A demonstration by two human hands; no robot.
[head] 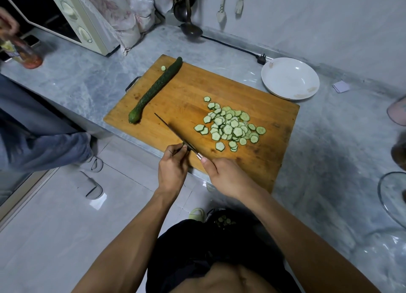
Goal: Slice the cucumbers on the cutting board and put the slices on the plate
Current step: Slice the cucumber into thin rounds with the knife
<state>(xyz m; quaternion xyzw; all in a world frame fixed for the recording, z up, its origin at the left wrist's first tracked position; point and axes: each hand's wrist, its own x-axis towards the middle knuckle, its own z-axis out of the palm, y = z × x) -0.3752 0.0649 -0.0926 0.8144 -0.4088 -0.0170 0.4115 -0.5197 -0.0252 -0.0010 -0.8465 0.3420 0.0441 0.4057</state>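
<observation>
A wooden cutting board [259,121] lies on the grey marble counter. A whole dark green cucumber [153,92] rests along its left side, with one small cut end [163,68] beside its far tip. A heap of several pale slices [230,125] covers the board's right half. My right hand [222,174] grips the knife handle at the board's near edge; the knife [173,130] blade points up-left over the board. My left hand [173,165] pinches the blade near the handle. A white plate [290,78] stands past the board's far right corner, holding no slices.
A microwave [72,17] and plastic bags [134,13] stand at the back left. A ladle [189,26] and a power cord with plug [261,58] lie behind the board. Another person in jeans [33,125] stands left, holding a bottle [22,50]. A glass lid [393,196] sits at the right edge.
</observation>
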